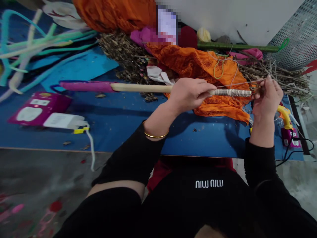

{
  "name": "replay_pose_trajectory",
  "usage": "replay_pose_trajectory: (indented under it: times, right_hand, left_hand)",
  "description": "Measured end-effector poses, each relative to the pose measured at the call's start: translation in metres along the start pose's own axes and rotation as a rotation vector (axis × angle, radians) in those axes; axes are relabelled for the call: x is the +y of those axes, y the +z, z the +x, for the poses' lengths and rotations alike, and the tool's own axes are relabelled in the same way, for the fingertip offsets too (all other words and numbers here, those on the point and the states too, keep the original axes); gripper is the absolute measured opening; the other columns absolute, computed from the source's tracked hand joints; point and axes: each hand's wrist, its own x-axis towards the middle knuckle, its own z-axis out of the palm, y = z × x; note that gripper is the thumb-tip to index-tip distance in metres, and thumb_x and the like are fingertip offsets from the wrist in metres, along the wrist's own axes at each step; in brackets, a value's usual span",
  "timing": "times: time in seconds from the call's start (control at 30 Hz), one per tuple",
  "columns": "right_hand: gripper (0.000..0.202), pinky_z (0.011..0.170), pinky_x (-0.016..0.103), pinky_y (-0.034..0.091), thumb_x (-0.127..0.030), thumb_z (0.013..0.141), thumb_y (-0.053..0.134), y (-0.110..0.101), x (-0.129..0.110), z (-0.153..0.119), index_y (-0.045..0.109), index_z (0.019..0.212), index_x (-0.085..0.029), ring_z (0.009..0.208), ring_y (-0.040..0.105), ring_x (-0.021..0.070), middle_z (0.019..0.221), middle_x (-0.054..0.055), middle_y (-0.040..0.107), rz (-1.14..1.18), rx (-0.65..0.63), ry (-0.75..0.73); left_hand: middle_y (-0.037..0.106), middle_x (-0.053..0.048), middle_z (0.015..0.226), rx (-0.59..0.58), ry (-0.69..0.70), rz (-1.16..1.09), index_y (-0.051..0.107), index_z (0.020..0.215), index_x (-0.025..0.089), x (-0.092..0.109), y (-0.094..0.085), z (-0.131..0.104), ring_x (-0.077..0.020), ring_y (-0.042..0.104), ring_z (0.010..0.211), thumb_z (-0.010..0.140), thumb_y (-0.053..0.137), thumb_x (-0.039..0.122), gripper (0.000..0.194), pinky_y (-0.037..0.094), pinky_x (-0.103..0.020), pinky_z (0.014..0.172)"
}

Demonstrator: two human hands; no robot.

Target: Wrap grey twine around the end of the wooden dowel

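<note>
My left hand (pixel 189 92) is closed around a pale wooden stick (pixel 141 88), held level above the blue table. Purple wrapping (pixel 86 86) covers the stick's left end, with a dark blue loop beyond it. Right of my left hand, tight turns of greyish string (pixel 231 92) surround the stick. A thin strand of string (pixel 240 83) runs from near my left hand to my right hand (pixel 268 97), whose fingers are pinched on it beside the stick's right tip. Behind and below the stick lies a crumpled orange cloth (pixel 198 62).
Dried twigs (pixel 121 56) lie behind the stick, near fuzzy coloured stems (pixel 32 49) at the left. A purple box (pixel 42 109) with a white cable sits front left. A yellow-handled tool (pixel 286 117) is at the right. A green rod (pixel 242 47) lies along the back.
</note>
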Motion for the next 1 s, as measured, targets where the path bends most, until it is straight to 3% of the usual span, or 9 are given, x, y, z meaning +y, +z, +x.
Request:
replay_pose_trajectory:
  times: [0.1, 0.2, 0.27, 0.33, 0.47, 0.67, 0.83, 0.9, 1.0]
  right_hand:
    - [0.033, 0.062, 0.031, 0.054, -0.054, 0.099, 0.054, -0.006, 0.020, 0.007, 0.061, 0.087, -0.024, 0.065, 0.061, 0.0135, 0.096, 0.008, 0.073, -0.363, 0.035, 0.030]
    - [0.036, 0.100, 0.052, 0.056, -0.042, 0.087, 0.072, 0.000, 0.021, 0.000, 0.066, 0.113, -0.018, 0.112, 0.068, 0.0308, 0.129, 0.018, 0.068, -0.642, 0.059, -0.057]
    - [0.043, 0.117, 0.059, 0.045, -0.037, 0.085, 0.074, 0.011, 0.012, -0.010, 0.066, 0.123, -0.020, 0.134, 0.059, 0.0357, 0.142, 0.019, 0.063, -0.676, -0.055, -0.154]
    - [0.035, 0.122, 0.056, 0.041, -0.037, 0.089, 0.068, 0.027, 0.003, -0.024, 0.069, 0.121, -0.023, 0.136, 0.059, 0.0335, 0.136, 0.016, 0.068, -0.600, -0.270, -0.197]
    - [0.032, 0.119, 0.048, 0.047, -0.050, 0.095, 0.063, 0.058, -0.008, -0.052, 0.072, 0.115, -0.027, 0.126, 0.066, 0.0280, 0.114, 0.008, 0.077, -0.293, -0.564, -0.164]
    - [0.034, 0.079, 0.034, 0.056, -0.049, 0.102, 0.055, 0.068, -0.026, -0.076, 0.065, 0.082, -0.023, 0.075, 0.064, 0.0165, 0.077, 0.001, 0.067, -0.237, -0.574, -0.287]
    - [0.031, 0.094, 0.045, 0.058, -0.041, 0.103, 0.053, 0.065, -0.037, -0.086, 0.061, 0.078, -0.024, 0.102, 0.069, 0.0236, 0.100, 0.008, 0.067, -0.134, -0.369, -0.568]
    - [0.028, 0.102, 0.049, 0.057, -0.038, 0.103, 0.053, 0.068, -0.036, -0.089, 0.062, 0.081, -0.024, 0.110, 0.069, 0.0256, 0.103, 0.008, 0.069, -0.037, -0.395, -0.578]
    - [0.027, 0.093, 0.046, 0.059, -0.035, 0.106, 0.048, 0.073, -0.030, -0.092, 0.062, 0.085, -0.025, 0.090, 0.072, 0.0205, 0.085, 0.002, 0.068, 0.157, -0.528, -0.482]
  left_hand:
    - [0.081, -0.003, 0.104, 0.013, 0.011, -0.092, 0.078, 0.119, 0.025, 0.002, -0.005, 0.001, -0.0182, 0.073, 0.089, 0.100, 0.057, 0.038, 0.030, 0.052, -0.028, 0.076]
    - [0.080, -0.003, 0.101, 0.047, 0.020, -0.134, 0.077, 0.119, 0.023, 0.004, -0.009, 0.002, -0.0178, 0.072, 0.087, 0.100, 0.058, 0.036, 0.030, 0.052, -0.028, 0.076]
    - [0.080, -0.003, 0.099, 0.070, 0.022, -0.129, 0.077, 0.119, 0.023, 0.004, -0.010, 0.002, -0.0172, 0.071, 0.084, 0.100, 0.058, 0.034, 0.029, 0.051, -0.028, 0.074]
    - [0.079, -0.003, 0.098, 0.081, 0.022, -0.120, 0.077, 0.118, 0.022, 0.005, -0.010, 0.003, -0.0162, 0.070, 0.082, 0.100, 0.059, 0.033, 0.028, 0.050, -0.027, 0.072]
    - [0.079, -0.003, 0.100, 0.083, 0.034, -0.111, 0.077, 0.118, 0.023, 0.005, -0.008, 0.002, -0.0161, 0.070, 0.083, 0.100, 0.058, 0.031, 0.028, 0.050, -0.027, 0.073]
    - [0.078, -0.003, 0.104, 0.083, 0.034, -0.093, 0.075, 0.123, 0.024, 0.003, -0.008, 0.003, -0.0173, 0.071, 0.088, 0.101, 0.056, 0.032, 0.030, 0.052, -0.029, 0.077]
    - [0.079, -0.005, 0.103, 0.078, 0.032, -0.084, 0.074, 0.122, 0.022, 0.001, -0.003, 0.003, -0.0174, 0.072, 0.090, 0.103, 0.053, 0.041, 0.034, 0.050, -0.027, 0.077]
    - [0.079, -0.005, 0.104, 0.074, 0.036, -0.097, 0.075, 0.120, 0.022, 0.001, 0.001, 0.003, -0.0170, 0.072, 0.090, 0.104, 0.052, 0.045, 0.036, 0.050, -0.026, 0.077]
    - [0.080, -0.005, 0.105, 0.058, 0.045, -0.112, 0.074, 0.119, 0.022, 0.002, 0.005, 0.003, -0.0167, 0.073, 0.093, 0.105, 0.049, 0.045, 0.038, 0.051, -0.026, 0.080]
